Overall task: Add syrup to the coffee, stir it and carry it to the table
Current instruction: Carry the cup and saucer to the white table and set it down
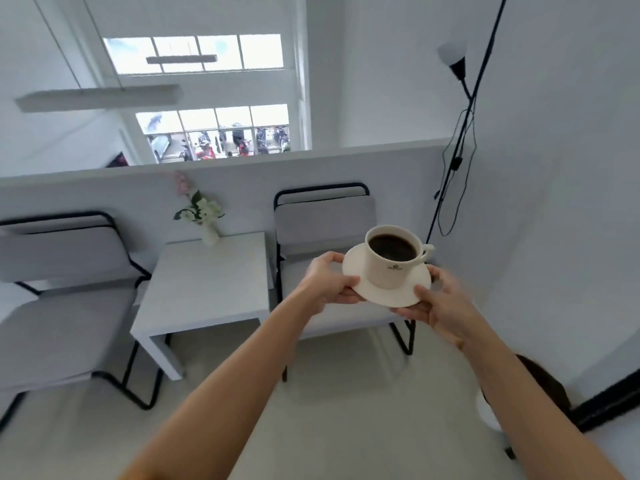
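Note:
A cream coffee cup point(388, 271), full of dark coffee, stands on a cream saucer point(381, 294) held in the air. My left hand point(329, 282) grips the saucer's left rim, thumb on top. My right hand point(440, 304) grips its right front rim, fingers underneath. The cup's handle points right. The small white square table point(204, 289) stands lower left of the cup, apart from it. The cup hangs in front of the right-hand chair. No spoon or syrup is in view.
A white vase of flowers point(204, 216) stands at the table's far edge. Grey chairs with black frames flank the table, one on the left point(59, 299) and one on the right point(325, 223). A black floor lamp point(460, 109) with a cable stands by the right wall. A low white partition runs behind.

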Demonstrator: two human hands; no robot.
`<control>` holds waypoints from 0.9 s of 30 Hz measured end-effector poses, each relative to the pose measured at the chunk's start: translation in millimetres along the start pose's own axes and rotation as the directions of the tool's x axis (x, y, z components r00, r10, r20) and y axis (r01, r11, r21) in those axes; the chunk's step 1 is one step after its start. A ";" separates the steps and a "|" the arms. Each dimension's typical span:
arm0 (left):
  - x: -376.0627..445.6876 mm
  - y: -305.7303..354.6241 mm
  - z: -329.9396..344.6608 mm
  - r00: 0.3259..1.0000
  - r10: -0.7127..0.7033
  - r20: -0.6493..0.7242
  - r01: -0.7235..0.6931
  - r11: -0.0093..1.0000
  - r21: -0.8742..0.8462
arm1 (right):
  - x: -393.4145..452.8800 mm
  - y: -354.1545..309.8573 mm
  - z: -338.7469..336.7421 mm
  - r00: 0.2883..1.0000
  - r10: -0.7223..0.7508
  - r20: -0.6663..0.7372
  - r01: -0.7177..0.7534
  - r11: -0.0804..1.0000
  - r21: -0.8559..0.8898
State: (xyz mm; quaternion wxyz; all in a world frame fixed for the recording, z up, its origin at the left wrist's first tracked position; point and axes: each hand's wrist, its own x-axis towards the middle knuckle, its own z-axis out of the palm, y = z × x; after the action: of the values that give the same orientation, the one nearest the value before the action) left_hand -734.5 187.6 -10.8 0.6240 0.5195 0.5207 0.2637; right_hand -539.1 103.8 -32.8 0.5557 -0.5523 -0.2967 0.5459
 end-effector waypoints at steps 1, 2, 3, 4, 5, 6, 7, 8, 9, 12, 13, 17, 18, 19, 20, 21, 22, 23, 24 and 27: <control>-1.0 -4.4 -20.3 1.000 -0.008 -0.025 0.008 1.000 -0.011 | 7.0 4.9 18.8 1.000 0.009 0.023 -0.008 1.000 -0.008; -0.8 -9.1 -40.1 0.999 -0.016 -0.050 0.015 1.000 -0.024 | 14.0 8.9 37.7 0.999 0.017 0.045 -0.016 1.000 -0.015; -0.5 -13.5 -59.0 0.997 -0.024 -0.074 0.021 0.999 -0.038 | 21.4 12.8 56.1 0.997 0.029 0.066 -0.028 0.999 -0.018; 0.6 -18.0 -77.1 0.994 -0.033 -0.101 0.028 0.998 -0.052 | 28.7 16.2 73.9 0.995 0.045 0.092 -0.043 0.999 -0.023; 1.8 -21.9 -94.6 0.991 -0.043 -0.125 0.034 0.997 -0.067 | 36.6 19.7 91.0 0.991 0.063 0.120 -0.059 0.998 -0.031; 3.6 -25.5 -111.9 0.988 -0.051 -0.149 0.039 0.996 -0.082 | 45.2 23.3 107.7 0.986 0.080 0.148 -0.075 0.996 -0.037; 5.8 -28.2 -128.6 0.984 -0.058 -0.171 0.042 0.994 -0.099 | 54.7 26.8 124.1 0.980 0.095 0.175 -0.089 0.995 -0.040; 8.6 -30.5 -145.0 0.979 -0.064 -0.192 0.043 0.993 -0.113 | 65.2 30.3 139.6 0.975 0.107 0.197 -0.100 0.994 -0.045; 12.1 -32.6 -160.8 0.974 -0.071 -0.216 0.045 0.991 -0.124 | 76.4 34.0 155.2 0.969 0.119 0.217 -0.110 0.992 -0.054; 28.2 -39.9 -205.6 0.959 -0.082 -0.271 0.042 0.987 -0.152 | 111.0 44.7 200.3 0.953 0.148 0.264 -0.127 0.987 -0.093; 35.7 -42.8 -220.2 0.954 -0.082 -0.289 0.037 0.987 -0.159 | 123.6 48.5 214.0 0.949 0.151 0.278 -0.126 0.986 -0.105; 68.4 -52.4 -275.0 0.929 -0.088 -0.360 0.028 0.985 -0.169 | 176.7 61.9 267.2 0.926 0.170 0.336 -0.116 0.978 -0.176; 76.6 -54.2 -288.1 0.922 -0.093 -0.376 0.028 0.984 -0.173 | 189.7 65.4 279.8 0.920 0.174 0.351 -0.112 0.975 -0.190; 85.0 -56.2 -300.7 0.915 -0.097 -0.391 0.026 0.983 -0.182 | 202.9 69.1 292.4 0.911 0.176 0.372 -0.106 0.974 -0.201; 93.5 -59.0 -313.1 0.907 -0.100 -0.408 0.022 0.981 -0.191 | 216.0 72.2 304.8 0.902 0.179 0.394 -0.101 0.972 -0.212; 101.8 -62.1 -325.1 0.899 -0.104 -0.424 0.022 0.981 -0.194 | 228.7 75.5 317.1 0.894 0.191 0.405 -0.102 0.968 -0.231; 109.3 -65.3 -336.9 0.892 -0.109 -0.440 0.026 0.981 -0.192 | 240.2 78.8 329.2 0.890 0.209 0.405 -0.112 0.962 -0.249; 116.6 -68.5 -348.4 0.884 -0.115 -0.453 0.028 0.980 -0.195 | 251.4 82.6 341.0 0.885 0.228 0.405 -0.126 0.957 -0.262; 124.3 -72.4 -360.4 0.877 -0.122 -0.464 0.029 0.979 -0.202 | 262.4 87.0 352.9 0.878 0.243 0.411 -0.138 0.953 -0.270; 150.7 -84.4 -398.0 0.864 -0.143 -0.483 0.043 0.976 -0.212 | 292.5 101.5 387.0 0.860 0.275 0.430 -0.165 0.947 -0.275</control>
State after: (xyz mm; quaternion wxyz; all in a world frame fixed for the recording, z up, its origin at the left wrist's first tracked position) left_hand -1072.1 440.4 -112.7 0.5291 0.3454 0.6596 0.4071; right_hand -861.8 468.4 -125.2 0.3350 -0.4968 -0.4162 0.6840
